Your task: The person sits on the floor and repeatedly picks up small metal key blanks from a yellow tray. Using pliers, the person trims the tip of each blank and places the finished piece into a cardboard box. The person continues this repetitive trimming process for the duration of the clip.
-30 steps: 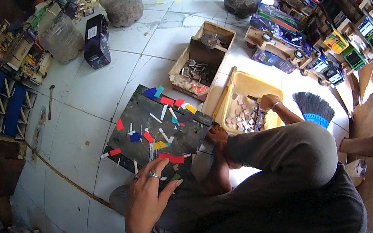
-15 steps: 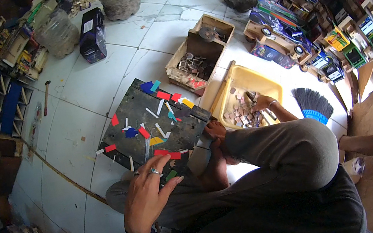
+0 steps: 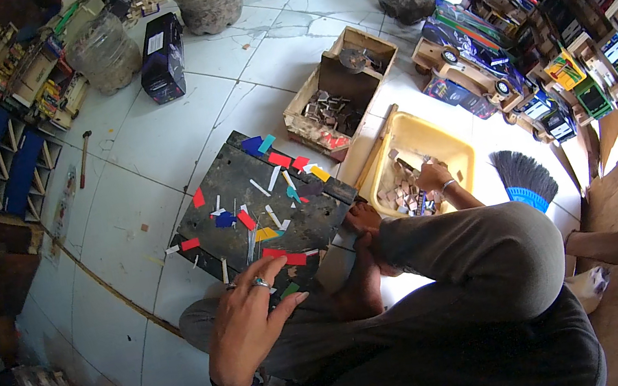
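My left hand (image 3: 245,320) is open, fingers stretched out over the near edge of a dark board (image 3: 201,212). Its fingertips are close to a red strip (image 3: 285,257) and a green piece (image 3: 290,288). Scattered across the board are several small red, blue, white, yellow and teal scraps. Off to the right, my right hand (image 3: 432,175) reaches into a yellow plastic tub (image 3: 467,144). Its fingers point down among small brownish block-like pieces (image 3: 409,196), and their tips are hidden. Whether they grip a piece cannot be made out.
Beyond the board stands a wooden box (image 3: 301,130) with dark bits inside. A black-bristled broom head (image 3: 525,175) lies right of the tub. Toy trucks (image 3: 458,55) crowd the right side. A hammer (image 3: 85,160) and a dark purple box (image 3: 161,58) are on the tiled floor.
My right hand has lowered among the pieces in the tub; a dark piece seen at its fingers earlier no longer shows. The left hand stays in place. The whole view has shifted slightly.
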Motion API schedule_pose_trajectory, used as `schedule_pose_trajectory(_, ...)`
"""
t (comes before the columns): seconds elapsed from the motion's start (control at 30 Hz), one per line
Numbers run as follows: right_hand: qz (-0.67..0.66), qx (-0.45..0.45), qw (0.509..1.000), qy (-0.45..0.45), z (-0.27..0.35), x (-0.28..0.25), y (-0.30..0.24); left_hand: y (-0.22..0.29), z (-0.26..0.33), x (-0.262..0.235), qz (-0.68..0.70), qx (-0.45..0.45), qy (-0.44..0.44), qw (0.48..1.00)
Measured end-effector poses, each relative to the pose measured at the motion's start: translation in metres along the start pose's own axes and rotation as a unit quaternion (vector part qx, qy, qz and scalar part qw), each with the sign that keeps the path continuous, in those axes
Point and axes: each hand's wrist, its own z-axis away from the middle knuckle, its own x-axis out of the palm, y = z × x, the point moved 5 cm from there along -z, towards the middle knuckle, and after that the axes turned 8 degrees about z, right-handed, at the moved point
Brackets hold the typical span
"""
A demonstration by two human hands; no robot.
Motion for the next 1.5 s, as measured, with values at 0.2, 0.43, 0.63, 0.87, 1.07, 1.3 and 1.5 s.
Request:
schedule_pose_trajectory(0.2,-0.005,-0.001,1.0,0.004,0.0,0.003,-0.003,-0.001,0.001,0.0,-0.003,-0.002,0.001,1.0)
schedule_pose_trajectory(0.43,-0.007,0.0,1.0,0.005,0.001,0.003,-0.007,-0.005,0.002,-0.001,0.002,-0.004,0.002,1.0)
schedule_pose_trajectory(0.63,-0.013,-0.001,1.0,0.004,0.002,0.006,-0.007,-0.007,0.0,0.003,0.0,-0.014,-0.008,1.0)
schedule_pose_trajectory(0.87,-0.016,-0.001,1.0,0.003,0.006,0.008,-0.006,-0.01,0.001,0.002,0.021,-0.048,-0.015,0.999)
schedule_pose_trajectory(1.07,-0.023,0.002,1.0,-0.001,0.009,0.012,-0.002,-0.011,0.001,0.002,0.003,-0.021,-0.006,1.0)
schedule_pose_trajectory(1.3,-0.027,0.004,1.0,-0.004,0.01,0.014,-0.001,-0.012,0.0,0.004,0.0,-0.01,-0.008,1.0)
schedule_pose_trajectory(1.5,-0.03,0.003,1.0,-0.008,0.009,0.012,0.0,-0.016,-0.001,0.006,-0.006,-0.034,-0.015,0.999)
